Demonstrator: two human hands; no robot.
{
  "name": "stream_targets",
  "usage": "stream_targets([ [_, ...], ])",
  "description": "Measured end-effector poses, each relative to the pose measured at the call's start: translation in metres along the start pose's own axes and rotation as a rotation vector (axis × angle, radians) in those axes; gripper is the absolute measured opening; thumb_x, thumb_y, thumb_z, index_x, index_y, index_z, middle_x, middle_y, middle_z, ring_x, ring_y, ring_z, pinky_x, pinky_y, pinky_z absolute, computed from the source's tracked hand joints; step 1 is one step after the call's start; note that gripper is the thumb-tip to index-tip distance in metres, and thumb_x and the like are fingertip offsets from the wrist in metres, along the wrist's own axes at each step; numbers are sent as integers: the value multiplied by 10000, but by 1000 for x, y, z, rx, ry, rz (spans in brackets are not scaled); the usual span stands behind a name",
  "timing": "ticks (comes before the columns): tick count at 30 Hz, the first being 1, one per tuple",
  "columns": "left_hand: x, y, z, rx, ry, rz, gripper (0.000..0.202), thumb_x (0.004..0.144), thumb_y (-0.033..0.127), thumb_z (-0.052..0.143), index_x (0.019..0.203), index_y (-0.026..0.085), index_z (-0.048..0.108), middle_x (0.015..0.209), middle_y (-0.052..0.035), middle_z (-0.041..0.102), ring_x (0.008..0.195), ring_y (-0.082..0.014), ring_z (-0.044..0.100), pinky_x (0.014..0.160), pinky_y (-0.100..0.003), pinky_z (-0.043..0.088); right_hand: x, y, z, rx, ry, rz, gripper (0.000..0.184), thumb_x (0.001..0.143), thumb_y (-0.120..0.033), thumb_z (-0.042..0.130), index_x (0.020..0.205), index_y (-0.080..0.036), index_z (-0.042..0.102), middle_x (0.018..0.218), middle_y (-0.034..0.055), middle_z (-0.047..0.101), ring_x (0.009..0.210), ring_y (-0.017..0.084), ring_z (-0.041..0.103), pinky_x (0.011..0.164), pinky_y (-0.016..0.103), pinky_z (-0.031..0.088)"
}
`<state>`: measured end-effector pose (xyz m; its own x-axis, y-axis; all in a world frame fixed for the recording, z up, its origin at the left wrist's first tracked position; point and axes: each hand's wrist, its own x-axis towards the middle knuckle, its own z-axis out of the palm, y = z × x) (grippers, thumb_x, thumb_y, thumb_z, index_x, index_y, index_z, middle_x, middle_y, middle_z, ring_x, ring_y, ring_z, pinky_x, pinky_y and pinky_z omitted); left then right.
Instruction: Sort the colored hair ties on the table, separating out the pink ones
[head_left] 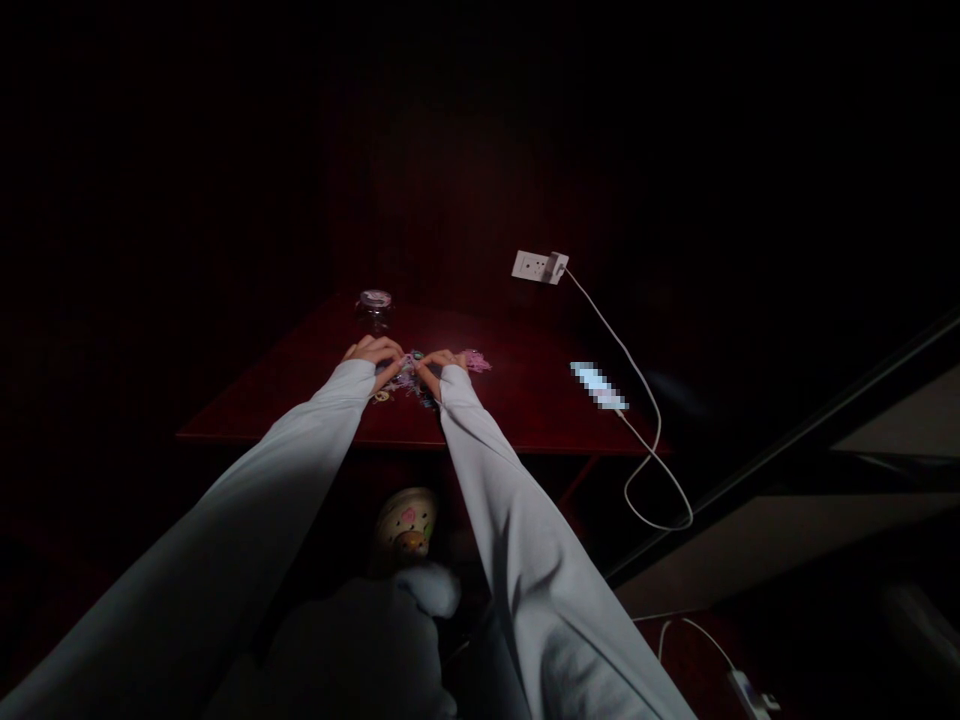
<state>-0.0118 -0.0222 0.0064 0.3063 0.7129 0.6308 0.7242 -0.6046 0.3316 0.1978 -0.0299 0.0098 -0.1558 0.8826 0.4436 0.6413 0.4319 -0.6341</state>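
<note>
Above the dark red tabletop, my left hand [377,355] and my right hand [439,368] face each other with fingertips close together. Both are closed in a pinch, and whatever lies between the fingers is too small to make out. Beneath and between them is a small heap of pale, purple and greenish trinkets [407,380], partly hidden by my fingers. A gold-coloured round piece [382,397] lies below my left hand. Just right of my right hand sits a pink stringy bundle [477,361].
A lidded clear jar [374,310] stands behind my left hand. To the right, a phone [598,386] lies on the table [517,415], its white cable [626,350] running to a wall socket [531,266]. A patterned clog [409,515] shows below the table edge.
</note>
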Motion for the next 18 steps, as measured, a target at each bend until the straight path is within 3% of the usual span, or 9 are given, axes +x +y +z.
stream_targets([
  [12, 3, 0, 3, 54, 26, -39, 249, 1019, 386, 617, 830, 266, 725, 1168, -17, 806, 1059, -268, 610, 921, -424, 438, -1, -4, 0, -36, -10, 2, 148, 999, -373, 752, 894, -275, 790, 1133, 7, 729, 1161, 236, 540, 1146, 412, 352],
  [18, 4, -2, 2, 80, 100, -114, 239, 1022, 329, 594, 838, 254, 727, 1193, -20, 807, 1047, -265, 632, 929, -417, 432, -1, -11, -2, -85, 63, 77, 161, 1031, -299, 686, 899, -263, 770, 1138, 9, 730, 1171, 237, 547, 1093, 380, 376],
])
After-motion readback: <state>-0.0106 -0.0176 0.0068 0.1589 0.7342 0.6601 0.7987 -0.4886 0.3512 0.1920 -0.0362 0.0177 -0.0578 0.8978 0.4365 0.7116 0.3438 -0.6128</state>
